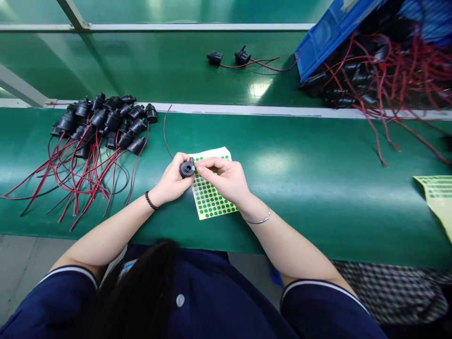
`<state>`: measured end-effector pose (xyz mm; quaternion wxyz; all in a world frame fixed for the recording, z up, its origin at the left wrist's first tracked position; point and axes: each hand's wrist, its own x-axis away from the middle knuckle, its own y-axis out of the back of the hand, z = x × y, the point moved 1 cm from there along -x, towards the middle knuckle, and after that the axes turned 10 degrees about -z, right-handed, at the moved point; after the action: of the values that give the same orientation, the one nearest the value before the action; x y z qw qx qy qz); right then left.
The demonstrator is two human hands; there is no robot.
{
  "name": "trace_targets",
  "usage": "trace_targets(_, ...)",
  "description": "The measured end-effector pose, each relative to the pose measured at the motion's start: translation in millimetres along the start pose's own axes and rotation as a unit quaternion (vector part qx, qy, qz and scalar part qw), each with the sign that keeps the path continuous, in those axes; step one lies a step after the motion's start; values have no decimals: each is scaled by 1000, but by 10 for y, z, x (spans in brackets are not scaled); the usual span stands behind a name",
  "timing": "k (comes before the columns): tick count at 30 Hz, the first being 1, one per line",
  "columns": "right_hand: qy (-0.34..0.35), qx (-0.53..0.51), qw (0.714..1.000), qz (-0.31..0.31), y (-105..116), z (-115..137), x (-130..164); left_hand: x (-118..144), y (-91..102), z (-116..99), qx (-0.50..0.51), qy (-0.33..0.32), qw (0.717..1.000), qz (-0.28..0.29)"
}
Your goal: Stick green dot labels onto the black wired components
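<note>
My left hand [172,181] grips a small round black part [187,168] with a red wire trailing off to the upper left. My right hand [226,179] pinches at the top of that part, where a small green dot sticker [193,168] shows at my fingertips. Both hands hover over a pale yellow sheet of green dot stickers [210,200] lying on the green belt [318,188].
A pile of black parts with red and black wires [102,122] lies at the left. A blue bin [328,33] of the same wired parts sits at the top right. Two loose parts [229,57] rest on the far belt. Another sticker sheet [439,200] lies at the right edge.
</note>
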<state>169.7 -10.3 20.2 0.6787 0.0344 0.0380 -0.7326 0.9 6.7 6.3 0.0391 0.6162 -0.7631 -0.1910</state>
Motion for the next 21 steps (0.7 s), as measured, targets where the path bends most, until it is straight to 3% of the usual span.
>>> trace_targets(6, 13, 7, 1000, 8, 7, 10, 11, 10, 0, 63, -56, -99, 993, -40)
trace_targets(15, 45, 11, 999, 11, 4, 0, 20, 11, 9, 100, -147, -243, 955, -82)
trace_targets(18, 33, 1, 999, 17, 5, -6, 12, 11, 20, 77, -157, -226, 959, -74)
trace_targets(21, 7, -27, 999, 19, 14, 4, -5, 6, 24, 29, -96, -131, 985, -57)
